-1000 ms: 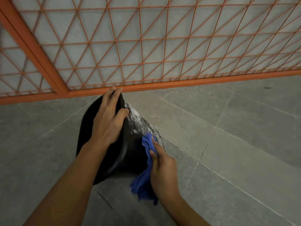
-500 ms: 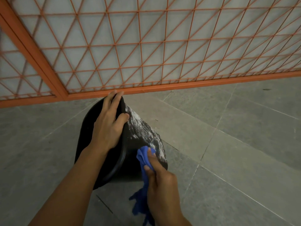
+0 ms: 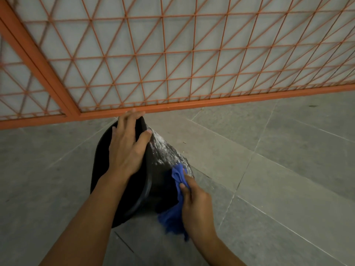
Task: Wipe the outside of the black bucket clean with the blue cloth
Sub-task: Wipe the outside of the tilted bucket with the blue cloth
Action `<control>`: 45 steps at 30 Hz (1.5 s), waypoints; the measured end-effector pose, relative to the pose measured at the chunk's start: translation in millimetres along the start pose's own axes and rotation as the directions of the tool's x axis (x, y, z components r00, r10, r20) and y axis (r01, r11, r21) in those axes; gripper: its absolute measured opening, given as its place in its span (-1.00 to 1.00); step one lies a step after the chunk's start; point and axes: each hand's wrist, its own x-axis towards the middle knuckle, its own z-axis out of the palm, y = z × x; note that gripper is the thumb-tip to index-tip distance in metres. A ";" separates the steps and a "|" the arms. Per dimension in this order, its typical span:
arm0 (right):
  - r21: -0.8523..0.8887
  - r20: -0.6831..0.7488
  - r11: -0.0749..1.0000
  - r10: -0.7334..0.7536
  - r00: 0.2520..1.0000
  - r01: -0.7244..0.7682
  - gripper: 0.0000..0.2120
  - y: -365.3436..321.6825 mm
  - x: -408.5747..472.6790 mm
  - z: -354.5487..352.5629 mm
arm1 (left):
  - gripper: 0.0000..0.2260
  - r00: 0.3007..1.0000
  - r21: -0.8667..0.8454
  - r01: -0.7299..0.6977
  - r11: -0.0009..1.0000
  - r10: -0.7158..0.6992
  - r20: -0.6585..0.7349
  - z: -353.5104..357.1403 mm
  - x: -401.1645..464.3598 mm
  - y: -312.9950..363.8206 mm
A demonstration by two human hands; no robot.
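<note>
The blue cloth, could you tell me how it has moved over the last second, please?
The right hand slid the blue cloth down the black bucket's wall, then part-way back up toward the white residue. The left hand kept its grip on the rim; the bucket stayed tilted.

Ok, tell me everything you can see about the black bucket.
The black bucket looks like smooth plastic, tipped on its side on the grey tiled floor near the orange grille. White powdery residue streaks its upper outside wall; the lower part looks darker and cleaner. The left hand clasps its rim, while the right hand presses the blue cloth against its side.
</note>
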 end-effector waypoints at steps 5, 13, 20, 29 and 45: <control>0.136 0.022 0.976 -0.174 0.985 0.169 -0.62 -29.3 -29.9 10.5 | -0.37 0.997 0.072 -0.024 0.997 0.018 0.078 4.7 6.3 -3.0; 0.156 -0.047 0.953 -0.255 0.966 0.259 -0.54 -35.3 -21.9 15.9 | -0.36 0.989 0.143 0.010 0.990 -0.031 0.145 9.3 8.3 8.4; 0.184 -0.054 0.951 -0.243 0.969 0.249 -0.54 -33.0 -8.5 17.4 | -0.37 0.987 0.176 0.025 0.984 -0.052 0.150 7.0 13.7 11.3; 0.173 -0.056 0.962 -0.204 0.977 0.211 -0.56 -38.0 -3.2 12.0 | -0.38 0.990 0.206 0.001 0.978 -0.030 0.135 8.8 11.9 14.4; 0.122 -0.018 0.988 -0.091 0.996 0.093 -0.60 -10.3 -1.2 9.8 | -0.36 0.993 0.113 0.082 0.990 -0.090 0.071 3.6 12.1 -1.4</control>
